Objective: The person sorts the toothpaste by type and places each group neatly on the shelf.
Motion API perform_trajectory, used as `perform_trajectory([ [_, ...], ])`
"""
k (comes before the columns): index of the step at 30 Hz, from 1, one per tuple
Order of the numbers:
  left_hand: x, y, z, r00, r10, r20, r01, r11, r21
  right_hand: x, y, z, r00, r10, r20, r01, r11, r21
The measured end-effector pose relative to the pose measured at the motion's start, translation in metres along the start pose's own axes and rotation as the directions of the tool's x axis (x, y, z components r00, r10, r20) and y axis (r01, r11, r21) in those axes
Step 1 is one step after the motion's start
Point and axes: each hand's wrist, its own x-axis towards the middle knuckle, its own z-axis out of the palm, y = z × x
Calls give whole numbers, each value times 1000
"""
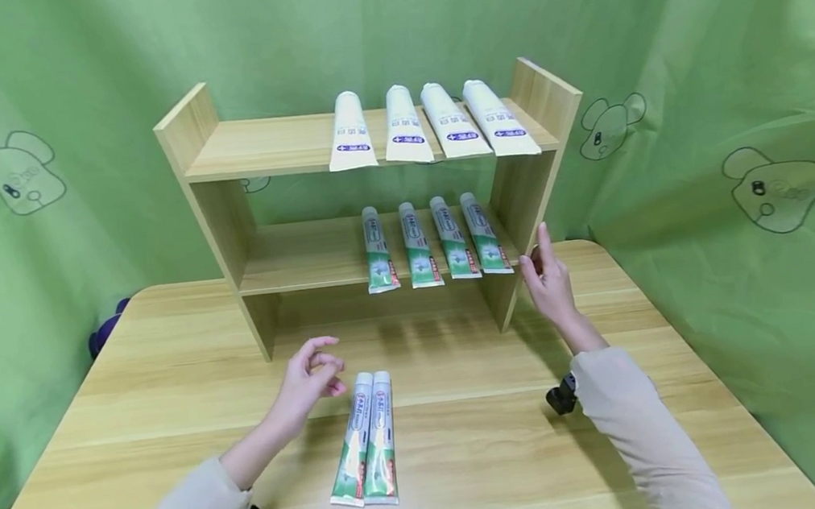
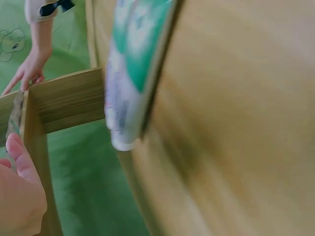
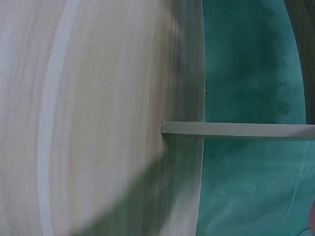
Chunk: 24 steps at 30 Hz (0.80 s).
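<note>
My left hand [image 1: 310, 384] hovers over the table with loosely bent fingers and nothing in them. Just to its right, two green-and-white toothpaste tubes [image 1: 367, 440] lie side by side, caps toward the shelf. A blurred toothpaste tube [image 2: 135, 64] also appears in the left wrist view. My right hand [image 1: 550, 282] is at the right side panel of a wooden two-tier shelf [image 1: 291, 256], index finger extended and thumb by the panel's front edge. In the right wrist view, only a sliver of this hand [image 3: 312, 219] shows at the right border.
Several green-and-white tubes [image 1: 417, 245] lie in a row on the lower tier, toward its right. White tubes [image 1: 407, 125] line the upper tier above them, their flat ends overhanging the front edge. Green curtains [image 1: 689, 60] surround the wooden table [image 1: 468, 443].
</note>
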Motion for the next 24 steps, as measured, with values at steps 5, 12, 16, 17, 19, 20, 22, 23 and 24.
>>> perform_trajectory([
  [5,-7,-18,-3,998,-61,-9,61,997,48,-4,23,2,1000,-15,-3,15,1000,-21],
  [12,-16,-34,-7,995,-99,2,99,991,86,-8,35,1,1000,0,24,1,1000,-29],
  [16,-23,-42,-11,992,-124,20,121,987,102,-8,34,0,999,-3,43,5,999,-36],
  [17,-25,-43,-12,991,-131,22,128,986,104,-8,34,0,999,-5,43,7,999,-40],
  [19,-27,-46,-14,990,-139,23,136,984,114,-7,34,0,999,-12,42,13,999,-40],
  [20,-28,-47,-15,989,-146,19,143,983,117,-7,35,0,999,-16,40,17,999,-39],
  [22,-29,-50,-15,988,-156,20,152,980,129,-5,35,-1,999,-25,35,27,999,-41],
  [23,-30,-51,-15,987,-158,23,154,979,137,-4,36,-1,999,-31,31,33,998,-44],
  [24,-30,-52,-15,986,-164,32,157,977,146,-3,36,-1,999,-37,29,39,998,-45],
])
